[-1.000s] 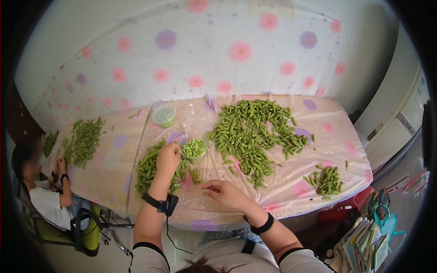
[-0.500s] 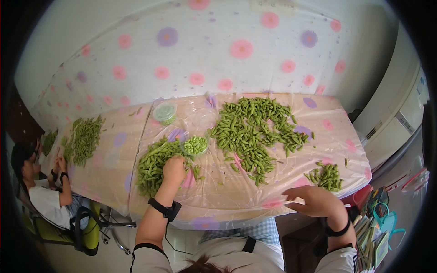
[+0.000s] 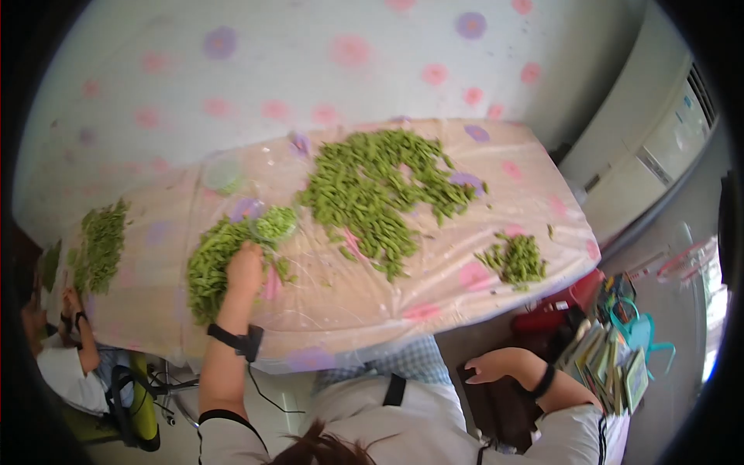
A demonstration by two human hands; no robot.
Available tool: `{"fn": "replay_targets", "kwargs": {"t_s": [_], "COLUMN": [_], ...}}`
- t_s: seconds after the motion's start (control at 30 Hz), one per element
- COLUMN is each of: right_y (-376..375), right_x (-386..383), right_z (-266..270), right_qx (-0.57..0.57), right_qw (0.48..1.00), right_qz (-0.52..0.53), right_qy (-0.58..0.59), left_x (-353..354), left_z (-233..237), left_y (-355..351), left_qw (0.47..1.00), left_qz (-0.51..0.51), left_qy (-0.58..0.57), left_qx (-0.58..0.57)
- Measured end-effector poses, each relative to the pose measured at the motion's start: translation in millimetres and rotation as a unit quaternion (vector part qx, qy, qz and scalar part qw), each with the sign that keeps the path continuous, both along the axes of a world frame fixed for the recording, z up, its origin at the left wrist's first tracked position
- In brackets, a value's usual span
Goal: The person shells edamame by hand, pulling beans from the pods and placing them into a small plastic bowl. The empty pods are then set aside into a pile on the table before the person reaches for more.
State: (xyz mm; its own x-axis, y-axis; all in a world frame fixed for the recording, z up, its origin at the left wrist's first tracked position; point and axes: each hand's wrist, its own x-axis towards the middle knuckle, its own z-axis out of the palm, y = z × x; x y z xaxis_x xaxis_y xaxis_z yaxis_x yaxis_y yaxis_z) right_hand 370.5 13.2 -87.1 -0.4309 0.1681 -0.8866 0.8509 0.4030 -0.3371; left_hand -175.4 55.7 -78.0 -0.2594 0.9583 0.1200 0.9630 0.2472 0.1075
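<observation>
1. A long table (image 3: 372, 302) is covered by a pink-flowered cloth under clear plastic.
2. A large heap of edamame pods (image 3: 372, 186) sprawls across its middle.
3. Just left of the heap sits a bowl of shelled beans (image 3: 277, 223), beside a second pod pile (image 3: 208, 267).
4. Right of the heap, well apart, lies a small pod cluster (image 3: 515, 260).
5. Far left of the heap lies another pod pile (image 3: 101, 244).

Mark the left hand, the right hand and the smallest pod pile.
left hand (image 3: 245, 267): head view, back of hand.
right hand (image 3: 496, 364): head view, back of hand.
smallest pod pile (image 3: 515, 260): head view, its middle.
</observation>
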Motion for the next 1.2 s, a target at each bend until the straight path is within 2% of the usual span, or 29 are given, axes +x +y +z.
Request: {"fn": "replay_targets", "kwargs": {"t_s": [0.03,0.07,0.1,0.13,0.2,0.23,0.27,0.33,0.37,0.5,0.6,0.73,0.77,1.0,1.2], "right_y": [-17.8,-39.2,-58.4,-74.4,-95.2,-104.4,-103.7,-96.6,-101.6,-162.1,-167.7,-132.1,-110.2,-13.9,116.8], "right_x": [12.4,26.5,37.9,41.7,33.9,34.6,45.1,69.2,73.2,92.0,116.0,149.8,151.9,196.4,193.7], "right_z": [-38.4,-77.8,-96.7,-95.4,-74.0,-55.0,-51.6,-44.5,-45.3,-56.3,-52.7,-38.1,-32.5,3.2,24.8], "right_qx": [-0.014,-0.036,-0.057,-0.069,-0.228,-0.248,-0.256,-0.409,-0.413,-0.425,-0.432,-0.431,-0.430,-0.402,-0.378], "right_qw": [1.000,0.998,0.992,0.991,0.933,0.925,0.925,0.890,0.889,0.887,0.885,0.883,0.882,0.884,0.883], "right_qz": [-0.017,0.032,0.083,0.068,0.180,0.189,0.180,0.118,0.112,0.065,0.036,-0.001,-0.012,-0.061,-0.090], "right_qy": [-0.009,-0.047,-0.081,-0.087,-0.213,-0.217,-0.217,-0.165,-0.164,-0.168,-0.173,-0.186,-0.191,-0.232,-0.262], "left_x": [-1.6,-5.3,4.7,7.5,10.1,11.4,13.8,23.4,26.5,16.0,10.2,9.8,8.3,10.6,9.1], "left_z": [-3.6,-10.1,5.0,6.8,10.6,13.8,19.1,38.0,45.3,46.7,46.3,49.7,47.8,54.8,54.3], "left_y": [-0.2,-0.5,-5.5,-6.8,-10.8,-13.0,-15.0,-23.9,-26.9,-33.7,-34.7,-28.8,-27.1,-18.5,-21.7], "left_qw": [1.000,0.999,0.998,0.996,0.992,0.990,0.987,0.988,0.988,0.986,0.985,0.987,0.988,0.983,0.979], "left_qz": [-0.007,-0.012,-0.017,-0.027,-0.046,-0.041,-0.033,-0.055,-0.069,-0.069,-0.067,-0.059,-0.072,-0.074,-0.098], "left_qy": [-0.011,-0.024,-0.055,-0.061,-0.083,-0.114,-0.143,-0.122,-0.097,-0.119,-0.139,-0.142,-0.118,-0.142,-0.163], "left_qx": [0.002,0.026,0.038,0.059,0.078,0.068,0.059,0.074,0.097,0.094,0.076,0.049,0.067,0.086,0.074]}}
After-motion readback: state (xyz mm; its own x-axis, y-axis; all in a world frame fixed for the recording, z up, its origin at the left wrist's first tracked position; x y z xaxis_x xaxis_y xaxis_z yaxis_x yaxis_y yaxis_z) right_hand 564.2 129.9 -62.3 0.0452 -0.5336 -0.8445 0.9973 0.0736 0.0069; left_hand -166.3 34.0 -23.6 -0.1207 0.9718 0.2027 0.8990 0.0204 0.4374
